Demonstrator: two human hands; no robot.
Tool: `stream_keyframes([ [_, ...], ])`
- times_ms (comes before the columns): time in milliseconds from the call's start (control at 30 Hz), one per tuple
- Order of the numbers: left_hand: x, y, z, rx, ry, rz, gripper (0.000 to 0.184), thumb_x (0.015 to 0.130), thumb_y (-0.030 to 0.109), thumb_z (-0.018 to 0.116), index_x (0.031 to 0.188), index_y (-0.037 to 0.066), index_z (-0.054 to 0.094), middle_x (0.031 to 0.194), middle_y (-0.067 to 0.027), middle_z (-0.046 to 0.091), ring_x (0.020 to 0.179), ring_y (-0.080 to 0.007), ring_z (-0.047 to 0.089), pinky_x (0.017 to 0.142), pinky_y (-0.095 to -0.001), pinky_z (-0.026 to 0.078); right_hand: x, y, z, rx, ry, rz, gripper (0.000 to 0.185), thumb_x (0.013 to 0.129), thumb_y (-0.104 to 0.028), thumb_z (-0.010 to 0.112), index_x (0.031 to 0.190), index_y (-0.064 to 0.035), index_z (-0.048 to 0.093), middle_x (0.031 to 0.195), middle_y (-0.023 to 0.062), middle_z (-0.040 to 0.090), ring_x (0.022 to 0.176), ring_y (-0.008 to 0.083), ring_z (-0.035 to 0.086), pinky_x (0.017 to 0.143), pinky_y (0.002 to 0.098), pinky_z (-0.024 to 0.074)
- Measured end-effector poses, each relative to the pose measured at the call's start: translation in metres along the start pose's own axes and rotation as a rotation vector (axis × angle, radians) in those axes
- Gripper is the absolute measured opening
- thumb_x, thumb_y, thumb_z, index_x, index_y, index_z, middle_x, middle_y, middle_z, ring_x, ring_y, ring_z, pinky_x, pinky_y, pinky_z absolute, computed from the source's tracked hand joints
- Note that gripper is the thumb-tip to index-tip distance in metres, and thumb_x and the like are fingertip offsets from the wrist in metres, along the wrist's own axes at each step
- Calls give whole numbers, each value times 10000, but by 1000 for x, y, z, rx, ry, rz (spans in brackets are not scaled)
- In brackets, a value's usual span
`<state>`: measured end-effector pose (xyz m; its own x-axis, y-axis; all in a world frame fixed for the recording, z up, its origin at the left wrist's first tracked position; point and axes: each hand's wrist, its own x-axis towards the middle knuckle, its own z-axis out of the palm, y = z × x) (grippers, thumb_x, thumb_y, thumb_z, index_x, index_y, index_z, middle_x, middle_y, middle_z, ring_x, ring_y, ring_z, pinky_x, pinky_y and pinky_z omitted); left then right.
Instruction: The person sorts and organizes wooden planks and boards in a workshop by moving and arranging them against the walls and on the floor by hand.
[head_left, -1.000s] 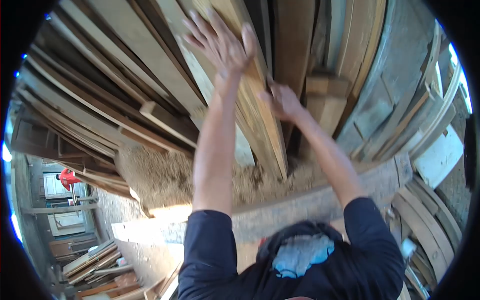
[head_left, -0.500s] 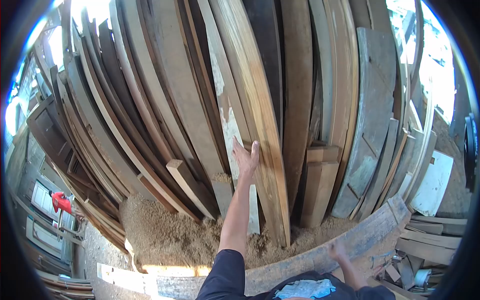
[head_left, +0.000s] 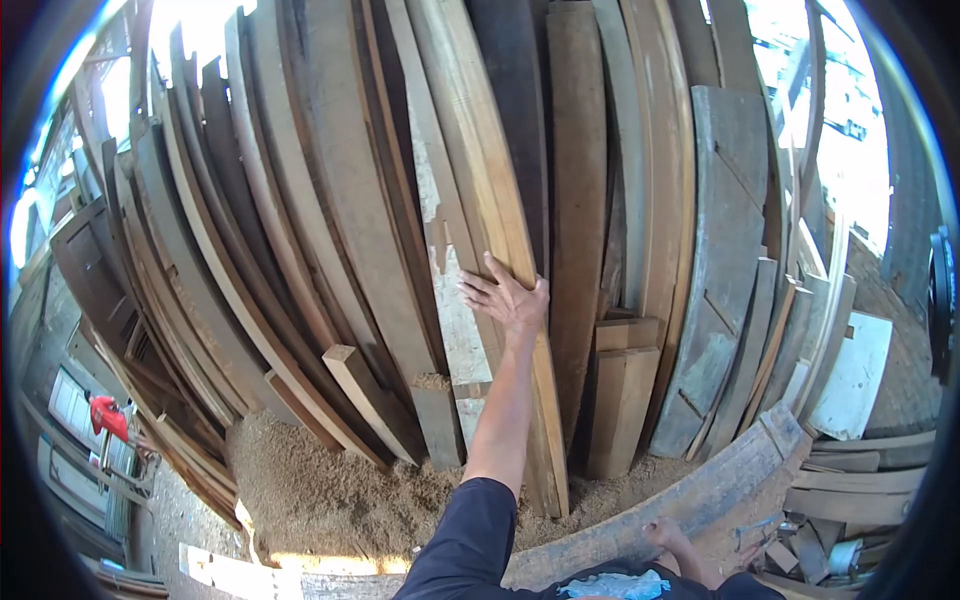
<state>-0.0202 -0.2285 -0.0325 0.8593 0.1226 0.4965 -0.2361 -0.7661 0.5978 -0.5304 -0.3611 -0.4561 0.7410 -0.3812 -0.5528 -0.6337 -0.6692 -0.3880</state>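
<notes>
My left hand [head_left: 510, 300] lies across the face of a tall light-brown plank [head_left: 490, 170] with clear grain. Its fingers are spread toward the left and the thumb rests near the plank's right edge. Just left of that plank stands a board with peeling white paint [head_left: 462, 325], close to my fingertips. Down at the lower right, my right hand [head_left: 660, 533] hangs over a long grey beam [head_left: 610, 535] on the ground. Its fingers look curled, and I see nothing in them.
Many upright boards lean side by side, including a weathered grey panel [head_left: 715, 270]. Sawdust [head_left: 310, 460] covers the ground at their feet. Short wooden blocks [head_left: 620, 410] stand at the right. A person in red [head_left: 108, 415] is far left. Offcuts [head_left: 810, 550] lie lower right.
My left hand has moved right onto the light-brown plank, its fingers now spread over it. The view has shifted slightly. My right hand is lower in view.
</notes>
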Motion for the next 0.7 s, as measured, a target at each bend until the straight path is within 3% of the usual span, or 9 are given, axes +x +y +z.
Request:
stream_keyframes([
  [167, 1, 0, 2, -19, -5, 98, 1177, 696, 312, 824, 1574, -51, 127, 1634, -351, -2, 1536, -483, -91, 1221, -623, -49, 15, -78, -63, 50, 45, -34, 407, 940, -416, 575, 1049, -65, 752, 1079, 239, 716, 1055, 417, 678, 930, 493, 530],
  [267, -1, 5, 18, -121, 81, 147, 1143, 708, 242, 816, 1530, -137, 118, 1626, -370, 18, 1534, -495, -73, 1232, -605, -36, 23, -110, -87, 87, 42, -36, 407, 939, -424, 588, 1047, -68, 751, 1050, 232, 723, 1030, 424, 683, 914, 494, 536],
  [400, -1, 10, 34, -116, 173, 166, 1126, 711, 209, 807, 1521, -144, 108, 1610, -386, 62, 1533, -505, -20, 1242, -596, -6, 36, -105, -62, 64, -49, -120, 395, 925, -413, 614, 1036, -59, 750, 1025, 240, 722, 1024, 430, 680, 911, 489, 539],
  [433, -1, 10, 29, -53, 125, 146, 1090, 756, 271, 782, 1507, -153, 115, 1598, -392, 72, 1532, -505, -22, 1253, -559, -2, 45, -107, -61, 47, -50, -154, 394, 926, -415, 615, 1029, -60, 753, 1024, 239, 722, 1024, 427, 681, 913, 486, 539],
  [533, 0, 0, 32, -81, 150, 211, 1101, 784, 284, 769, 1522, -153, 79, 1600, -393, 62, 1532, -503, -33, 1251, -565, 1, 44, -106, -59, 59, -20, -118, 380, 930, -420, 604, 1072, -100, 752, 1054, 216, 727, 1030, 393, 692, 908, 471, 543],
  [700, 0, -22, -4, 2, -58, 312, 1108, 821, 414, 740, 1549, -129, 105, 1632, -358, -53, 1531, -481, -111, 1242, -582, 12, 50, -100, -64, 139, 33, -173, 383, 905, -407, 649, 1068, -71, 732, 1071, 238, 712, 1050, 409, 674, 900, 485, 536],
])
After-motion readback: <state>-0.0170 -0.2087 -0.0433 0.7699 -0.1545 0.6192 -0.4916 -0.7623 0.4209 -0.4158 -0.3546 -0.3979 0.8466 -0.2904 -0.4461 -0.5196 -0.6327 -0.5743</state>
